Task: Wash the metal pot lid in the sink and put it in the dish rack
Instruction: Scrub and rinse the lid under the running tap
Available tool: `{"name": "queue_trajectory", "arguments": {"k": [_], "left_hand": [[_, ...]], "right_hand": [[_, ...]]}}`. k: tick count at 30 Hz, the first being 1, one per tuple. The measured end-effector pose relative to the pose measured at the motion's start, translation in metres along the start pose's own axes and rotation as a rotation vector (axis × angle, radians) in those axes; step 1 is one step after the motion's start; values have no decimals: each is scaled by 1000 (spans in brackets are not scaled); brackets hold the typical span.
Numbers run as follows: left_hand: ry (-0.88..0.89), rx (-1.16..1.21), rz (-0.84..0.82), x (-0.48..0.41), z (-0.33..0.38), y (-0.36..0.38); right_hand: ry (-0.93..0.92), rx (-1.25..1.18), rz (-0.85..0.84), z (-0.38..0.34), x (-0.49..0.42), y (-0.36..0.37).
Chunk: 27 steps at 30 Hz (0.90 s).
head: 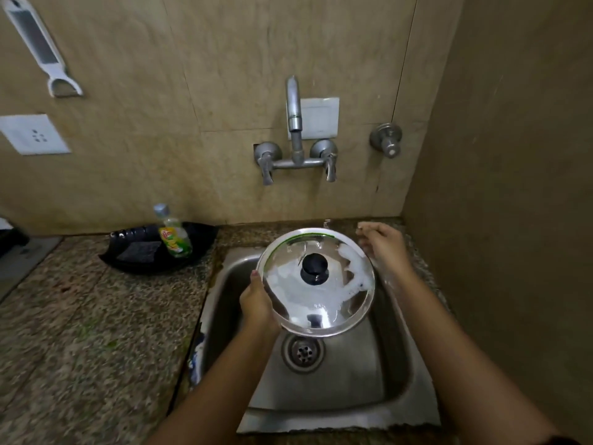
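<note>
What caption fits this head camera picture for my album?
Left hand holds a soapy pot lid over the sink.

A home kitchen, by the look of it: a small steel sink set into a speckled granite counter, with a wall-mounted tap at 12 o'clock on beige tiles. At 10 o'clock a dish-soap bottle stands in a black tray; a white grater or peeler, blurred, hangs at 11 o'clock above a wall socket
</note>
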State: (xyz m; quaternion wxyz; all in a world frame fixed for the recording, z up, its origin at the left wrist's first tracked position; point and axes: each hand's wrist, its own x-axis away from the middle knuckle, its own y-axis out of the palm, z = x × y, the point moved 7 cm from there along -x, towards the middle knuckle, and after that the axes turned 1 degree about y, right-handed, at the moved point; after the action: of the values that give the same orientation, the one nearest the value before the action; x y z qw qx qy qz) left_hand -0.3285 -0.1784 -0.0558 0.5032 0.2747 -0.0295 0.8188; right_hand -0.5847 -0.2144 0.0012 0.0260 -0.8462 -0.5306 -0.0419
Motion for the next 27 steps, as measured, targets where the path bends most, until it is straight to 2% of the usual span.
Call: {"name": "queue_trajectory", "arguments": {"k": [3, 7, 14, 21, 27], "left_hand": [[3, -1, 21, -7, 14, 4], [-22, 31, 52, -20, 29, 6], [-1, 76, 19, -33, 54, 14], [-30, 79, 15, -44, 56, 12], [-47, 49, 4, -51, 50, 10]], "right_hand": [[-17, 23, -24, -18, -30, 23], [-96, 192, -6, -52, -64, 52], [-264, 331, 46, -89, -92, 87], [-227, 466, 178, -93, -93, 94], [-203, 367, 193, -83, -95, 95]]}}
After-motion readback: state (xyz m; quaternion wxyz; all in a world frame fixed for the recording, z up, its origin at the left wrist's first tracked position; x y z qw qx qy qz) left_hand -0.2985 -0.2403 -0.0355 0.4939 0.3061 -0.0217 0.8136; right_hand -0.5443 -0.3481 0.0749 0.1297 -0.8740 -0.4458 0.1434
